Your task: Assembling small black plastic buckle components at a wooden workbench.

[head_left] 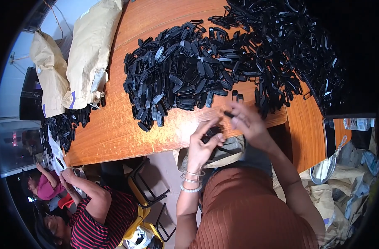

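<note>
My left hand is curled around a black plastic clip piece just over the near edge of the wooden table; bangles and a bead bracelet circle its wrist. My right hand pinches a small black plastic part between fingertips, a little above and right of the left hand. A big heap of assembled black clips lies on the table ahead of both hands. A second, looser heap of black plastic loops spreads to the right.
Two tan paper sacks lie at the table's left end, with more black clips spilling below them. A person in a striped shirt sits at lower left by a yellow chair. Bags and a plastic bottle sit at right.
</note>
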